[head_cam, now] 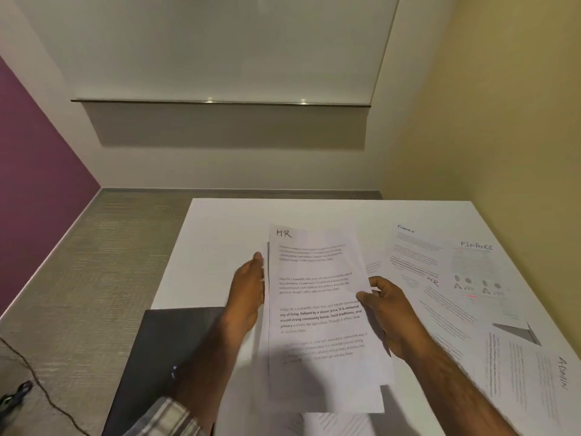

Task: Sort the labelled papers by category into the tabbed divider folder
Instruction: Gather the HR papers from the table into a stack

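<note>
White surface (220,221) in a small room with grey carpet. Both hands hold a thin stack of papers topped "HR" (317,309) above it: left hand (248,291) closed on the left edge, right hand (385,306) pinching the right edge. Dark folder (163,357) lies left; loose FINANCE, HR and ADMIN sheets (471,278) spread right.

Upheld HR papers (320,309), folder (166,357) beside
</note>
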Tool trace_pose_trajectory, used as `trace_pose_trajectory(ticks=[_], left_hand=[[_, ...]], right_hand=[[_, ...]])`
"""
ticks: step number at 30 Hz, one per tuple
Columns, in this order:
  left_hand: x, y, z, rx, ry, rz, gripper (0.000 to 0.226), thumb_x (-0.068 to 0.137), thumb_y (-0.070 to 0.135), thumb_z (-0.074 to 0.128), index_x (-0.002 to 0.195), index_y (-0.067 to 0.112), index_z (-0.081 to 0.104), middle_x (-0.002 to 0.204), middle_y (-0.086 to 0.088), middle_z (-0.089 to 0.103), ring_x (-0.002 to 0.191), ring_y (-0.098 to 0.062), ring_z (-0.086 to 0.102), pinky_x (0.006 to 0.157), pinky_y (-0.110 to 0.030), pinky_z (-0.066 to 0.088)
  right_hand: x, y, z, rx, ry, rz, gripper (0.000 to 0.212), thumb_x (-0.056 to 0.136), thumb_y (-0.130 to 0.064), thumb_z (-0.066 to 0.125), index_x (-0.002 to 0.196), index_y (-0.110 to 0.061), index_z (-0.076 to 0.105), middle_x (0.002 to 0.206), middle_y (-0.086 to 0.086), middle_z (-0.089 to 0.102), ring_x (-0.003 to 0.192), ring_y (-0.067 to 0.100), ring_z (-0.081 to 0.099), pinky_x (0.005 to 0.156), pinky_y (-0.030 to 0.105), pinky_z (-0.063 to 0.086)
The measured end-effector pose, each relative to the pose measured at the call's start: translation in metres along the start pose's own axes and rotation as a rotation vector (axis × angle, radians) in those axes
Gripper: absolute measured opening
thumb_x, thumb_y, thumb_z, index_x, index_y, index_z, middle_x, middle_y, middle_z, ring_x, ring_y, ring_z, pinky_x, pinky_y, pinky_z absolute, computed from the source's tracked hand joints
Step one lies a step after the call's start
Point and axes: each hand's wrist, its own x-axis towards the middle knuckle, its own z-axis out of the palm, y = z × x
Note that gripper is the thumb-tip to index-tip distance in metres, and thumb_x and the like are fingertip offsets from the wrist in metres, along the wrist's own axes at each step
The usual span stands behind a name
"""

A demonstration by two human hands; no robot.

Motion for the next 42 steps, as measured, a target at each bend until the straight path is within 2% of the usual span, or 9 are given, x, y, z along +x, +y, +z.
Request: trace_pose_trajectory(ticks=[4,7,12,18,24,31,34,38,42], left_hand=[[-0.038,-0.033,0.001,-0.034,-0.242,-0.100,0.038,0.106,0.042,0.043,0.125,0.019,0.068,0.111,0.005,0.078,0.102,-0.007,0.074,0.078,-0.020,0.058],[-0.047,-0.062,0.000,0.073,-0.141,-0.018,0.020,0.102,0.022,0.059,0.120,0.024,0.067,0.108,0.013,0.077,0.087,0.006,0.073,0.064,-0.007,0.052],[-0.051,-0.065,0.000,-0.105,-0.060,0.133,0.029,0.100,0.016,0.061,0.129,0.021,0.065,0.120,0.002,0.075,0.108,-0.017,0.073,0.082,-0.028,0.060],[-0.049,-0.060,-0.004,0.090,-0.111,0.168,0.030,0.096,0.021,0.069,0.126,0.027,0.067,0.118,0.007,0.076,0.109,-0.018,0.072,0.096,-0.044,0.057],[-0.048,-0.078,-0.002,0.119,-0.066,0.166,0.037,0.091,0.024,0.075,0.126,0.019,0.066,0.117,0.004,0.075,0.111,-0.017,0.069,0.098,-0.032,0.052],[-0.043,-0.110,-0.009,0.232,-0.172,0.107,0.049,0.079,0.030,0.084,0.124,0.022,0.067,0.114,0.006,0.076,0.107,-0.016,0.071,0.094,-0.039,0.059],[-0.039,-0.137,-0.013,0.284,-0.198,0.040,0.054,0.072,0.046,0.081,0.120,0.025,0.068,0.113,0.005,0.076,0.107,-0.019,0.072,0.097,-0.047,0.058],[-0.040,-0.153,-0.007,0.317,-0.185,0.062,0.034,0.082,0.040,0.073,0.114,0.032,0.067,0.110,0.012,0.076,0.107,-0.012,0.071,0.096,-0.037,0.057],[-0.034,-0.159,-0.006,0.298,-0.193,0.082,0.055,0.078,0.049,0.076,0.126,0.025,0.067,0.115,0.012,0.076,0.110,-0.011,0.071,0.096,-0.037,0.056]], right_hand=[[-0.015,0.009,0.000,-0.026,0.078,-0.065,0.029,0.097,0.008,0.055,0.118,-0.009,0.063,0.105,0.013,0.079,0.096,0.033,0.076,0.090,0.049,0.060],[-0.028,0.008,0.001,-0.049,0.046,-0.104,0.038,0.097,0.005,0.057,0.121,-0.024,0.062,0.103,0.004,0.080,0.093,0.023,0.078,0.070,0.028,0.062],[-0.038,0.017,0.000,-0.239,-0.009,-0.089,0.025,0.097,-0.002,0.062,0.113,-0.017,0.073,0.109,0.002,0.079,0.098,0.021,0.076,0.089,0.040,0.059],[-0.044,0.031,0.008,-0.206,0.054,-0.128,0.026,0.092,-0.005,0.070,0.116,-0.017,0.073,0.105,-0.001,0.080,0.095,0.023,0.077,0.086,0.043,0.062],[-0.046,0.046,0.004,-0.240,0.124,-0.226,0.023,0.094,-0.006,0.068,0.100,-0.028,0.071,0.098,-0.008,0.078,0.081,-0.002,0.072,0.068,0.008,0.052],[-0.041,0.080,-0.011,-0.252,0.122,-0.157,0.031,0.092,-0.003,0.068,0.117,-0.021,0.069,0.108,-0.002,0.078,0.098,0.015,0.074,0.083,0.032,0.061],[-0.040,0.100,-0.017,-0.253,0.159,-0.101,0.027,0.092,0.001,0.065,0.111,-0.018,0.071,0.103,0.003,0.078,0.097,0.021,0.075,0.077,0.030,0.060],[-0.039,0.119,-0.023,-0.256,0.226,-0.070,0.019,0.095,0.000,0.063,0.108,-0.009,0.073,0.096,0.005,0.079,0.094,0.026,0.075,0.077,0.031,0.060],[-0.039,0.121,-0.026,-0.229,0.225,-0.102,0.024,0.094,-0.001,0.064,0.113,-0.013,0.072,0.102,0.000,0.080,0.093,0.016,0.076,0.080,0.029,0.061]])
